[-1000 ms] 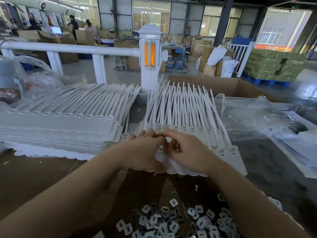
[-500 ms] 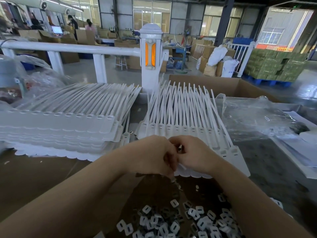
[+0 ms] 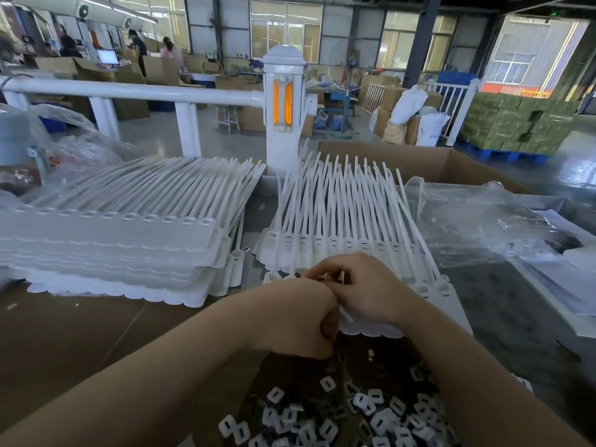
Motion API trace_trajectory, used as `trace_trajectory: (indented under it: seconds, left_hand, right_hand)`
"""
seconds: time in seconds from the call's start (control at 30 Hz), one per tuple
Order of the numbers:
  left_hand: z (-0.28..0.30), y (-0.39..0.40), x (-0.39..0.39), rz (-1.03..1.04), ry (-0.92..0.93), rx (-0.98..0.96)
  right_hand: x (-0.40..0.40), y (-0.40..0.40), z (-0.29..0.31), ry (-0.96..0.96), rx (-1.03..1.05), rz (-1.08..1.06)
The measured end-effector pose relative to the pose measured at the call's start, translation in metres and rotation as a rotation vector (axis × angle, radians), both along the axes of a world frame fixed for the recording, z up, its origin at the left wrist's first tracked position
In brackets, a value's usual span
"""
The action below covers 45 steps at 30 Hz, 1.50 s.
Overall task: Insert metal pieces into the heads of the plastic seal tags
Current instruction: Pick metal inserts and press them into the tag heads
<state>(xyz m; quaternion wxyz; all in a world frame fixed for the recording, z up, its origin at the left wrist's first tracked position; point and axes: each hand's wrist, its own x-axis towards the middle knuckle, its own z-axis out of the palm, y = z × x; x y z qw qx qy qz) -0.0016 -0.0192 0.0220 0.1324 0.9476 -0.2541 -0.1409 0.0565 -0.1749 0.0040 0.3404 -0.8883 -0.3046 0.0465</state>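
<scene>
Since half a second ago: left hand [image 3: 295, 319] drawn back toward 6 o'clock, fingers curled, contents unseen. Right hand [image 3: 367, 290] at 12 o'clock of it, fingertips pinching at the seal tags [image 3: 338, 221], grip detail unclear. Metal pieces [image 3: 364, 411]: loose heap, 6 o'clock. Second tag stack [image 3: 116, 243]: 9 o'clock.

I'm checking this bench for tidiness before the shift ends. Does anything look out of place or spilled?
Mostly orderly. The metal pieces lie in a loose scattered heap near the person, a few strays apart from it. One small piece sits alone between the left stack and right stack of seal tags. Nothing looks damaged.
</scene>
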Motion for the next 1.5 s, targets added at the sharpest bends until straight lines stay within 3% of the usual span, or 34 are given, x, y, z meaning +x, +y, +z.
trace_trajectory:
  seconds: [0.37, 0.5, 0.83, 1.37, 1.5]
  left_hand:
    - [0.018, 0.015, 0.005, 0.09, 0.293, -0.25]
    - [0.021, 0.026, 0.01, 0.157, 0.359, -0.378]
    - [0.022, 0.045, 0.02, 0.41, 0.211, -0.704]
    - [0.029, 0.042, 0.017, 0.446, 0.2, -0.792]
    - [0.03, 0.046, 0.017, 0.488, 0.134, -0.704]
  right_hand:
    - [0.0, -0.003, 0.003, -0.005, 0.032, -0.025]
    - [0.0, -0.007, 0.006, 0.048, 0.132, 0.001]
    - [-0.002, -0.009, 0.013, 0.156, 0.31, 0.061]
    - [-0.007, 0.003, 0.014, 0.179, 0.287, 0.06]
    - [-0.008, 0.003, 0.015, 0.172, 0.299, 0.046]
